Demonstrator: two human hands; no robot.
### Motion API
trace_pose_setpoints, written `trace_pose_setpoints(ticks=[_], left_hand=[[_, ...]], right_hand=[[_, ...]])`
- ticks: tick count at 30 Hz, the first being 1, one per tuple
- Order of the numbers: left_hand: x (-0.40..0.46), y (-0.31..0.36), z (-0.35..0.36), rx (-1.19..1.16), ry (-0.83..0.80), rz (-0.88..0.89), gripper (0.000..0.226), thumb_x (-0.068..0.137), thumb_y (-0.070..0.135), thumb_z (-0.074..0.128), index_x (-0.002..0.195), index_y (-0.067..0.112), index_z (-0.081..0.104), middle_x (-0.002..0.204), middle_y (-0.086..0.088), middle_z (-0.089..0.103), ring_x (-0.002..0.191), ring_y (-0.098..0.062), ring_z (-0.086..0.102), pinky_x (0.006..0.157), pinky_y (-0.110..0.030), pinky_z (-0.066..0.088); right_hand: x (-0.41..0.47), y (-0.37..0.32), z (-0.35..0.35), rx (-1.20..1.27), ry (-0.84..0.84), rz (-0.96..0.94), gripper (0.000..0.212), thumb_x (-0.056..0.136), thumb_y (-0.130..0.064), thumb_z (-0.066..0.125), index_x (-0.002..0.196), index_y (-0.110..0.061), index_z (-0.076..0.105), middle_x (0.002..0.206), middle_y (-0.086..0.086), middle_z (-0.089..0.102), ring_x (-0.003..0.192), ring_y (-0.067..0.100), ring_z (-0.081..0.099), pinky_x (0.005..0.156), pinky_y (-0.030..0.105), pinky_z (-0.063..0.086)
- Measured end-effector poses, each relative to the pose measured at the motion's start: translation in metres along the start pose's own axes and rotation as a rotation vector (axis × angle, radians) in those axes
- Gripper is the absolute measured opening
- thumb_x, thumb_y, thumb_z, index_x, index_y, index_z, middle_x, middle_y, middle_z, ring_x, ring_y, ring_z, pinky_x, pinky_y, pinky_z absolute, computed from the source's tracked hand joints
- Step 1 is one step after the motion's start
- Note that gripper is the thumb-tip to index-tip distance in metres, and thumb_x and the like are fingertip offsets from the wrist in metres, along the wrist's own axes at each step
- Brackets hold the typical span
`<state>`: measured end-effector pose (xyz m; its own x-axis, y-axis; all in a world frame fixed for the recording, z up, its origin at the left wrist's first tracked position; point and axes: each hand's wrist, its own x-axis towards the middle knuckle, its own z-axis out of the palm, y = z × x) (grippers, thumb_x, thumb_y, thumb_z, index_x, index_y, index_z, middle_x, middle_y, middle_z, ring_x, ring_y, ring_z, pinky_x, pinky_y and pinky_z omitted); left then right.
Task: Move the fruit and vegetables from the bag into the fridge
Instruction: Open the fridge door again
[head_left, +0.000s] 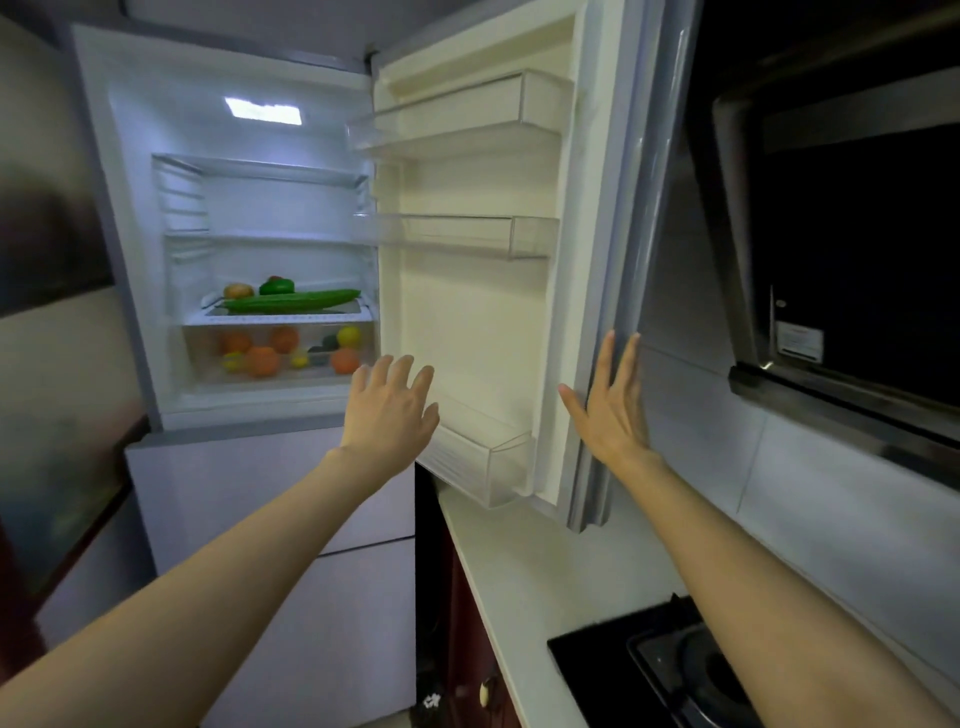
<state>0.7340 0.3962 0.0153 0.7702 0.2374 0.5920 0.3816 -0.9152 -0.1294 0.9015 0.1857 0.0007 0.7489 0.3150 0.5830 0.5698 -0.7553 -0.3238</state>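
My right hand (613, 410) flat, fingers straight, on the open fridge door (498, 312) edge, my left hand (389, 410) spread, grasping nothing, cucumber (291, 301) on the shelf's front edge

- Only two arms show up here, both bare from the bottom edge all the way up, no sleeve edge anywhere in view.
- The left hand (390, 410) has no rings, no watch, no glove, just a plain wrist.
- Same deal with the right hand (613, 410): nothing worn on the fingers or the wrist.
- Nails look short and unpainted, as far as the blur allows.
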Motion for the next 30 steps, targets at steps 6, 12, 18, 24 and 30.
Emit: trace_pose_setpoints(ticks=[6, 12, 18, 24, 30], left_hand=[[0.006, -0.005, 0.005, 0.039, -0.025, 0.022, 0.048, 0.096, 0.040, 0.036, 0.139, 0.019, 0.034, 0.144, -0.007, 0.037, 0.131, -0.028, 0.031, 0.105, -0.044, 0.028], [0.014, -0.008, 0.008, 0.052, -0.038, 0.036, 0.046, 0.095, 0.039, 0.038, 0.136, 0.018, 0.037, 0.140, -0.007, 0.039, 0.129, -0.029, 0.033, 0.105, -0.044, 0.029], [0.000, -0.019, 0.019, 0.020, -0.044, 0.020, 0.046, 0.096, 0.038, 0.037, 0.137, 0.018, 0.037, 0.143, -0.008, 0.037, 0.130, -0.029, 0.031, 0.107, -0.044, 0.025], [-0.042, -0.063, 0.033, 0.031, -0.138, -0.090, 0.047, 0.094, 0.038, 0.040, 0.136, 0.016, 0.039, 0.142, -0.012, 0.039, 0.131, -0.033, 0.032, 0.107, -0.048, 0.027], [-0.080, -0.105, 0.026, 0.081, -0.154, -0.193, 0.048, 0.093, 0.037, 0.046, 0.135, 0.015, 0.043, 0.141, -0.014, 0.042, 0.129, -0.035, 0.036, 0.102, -0.049, 0.031]], right_hand=[[0.003, 0.006, 0.003, 0.065, 0.015, -0.045, 0.083, 0.094, -0.050, 0.039, 0.147, -0.019, -0.017, 0.154, 0.009, -0.027, 0.141, 0.043, -0.013, 0.114, 0.060, 0.013], [0.003, 0.003, 0.008, 0.038, 0.101, -0.100, 0.083, 0.094, -0.047, 0.043, 0.148, -0.009, -0.007, 0.155, 0.020, -0.014, 0.142, 0.043, 0.001, 0.116, 0.054, 0.013], [-0.012, -0.006, 0.018, -0.056, 0.160, -0.158, 0.078, 0.096, -0.043, 0.039, 0.150, -0.008, -0.005, 0.156, 0.022, -0.008, 0.141, 0.045, 0.010, 0.113, 0.056, 0.021], [-0.047, -0.037, 0.031, -0.067, 0.237, -0.247, 0.071, 0.096, -0.039, 0.038, 0.151, -0.011, 0.004, 0.157, 0.020, -0.002, 0.138, 0.050, 0.013, 0.109, 0.057, 0.024], [-0.081, -0.090, 0.045, -0.003, 0.323, -0.416, 0.066, 0.095, -0.028, 0.046, 0.149, -0.006, 0.016, 0.155, 0.023, 0.004, 0.139, 0.050, 0.011, 0.111, 0.051, 0.015]])
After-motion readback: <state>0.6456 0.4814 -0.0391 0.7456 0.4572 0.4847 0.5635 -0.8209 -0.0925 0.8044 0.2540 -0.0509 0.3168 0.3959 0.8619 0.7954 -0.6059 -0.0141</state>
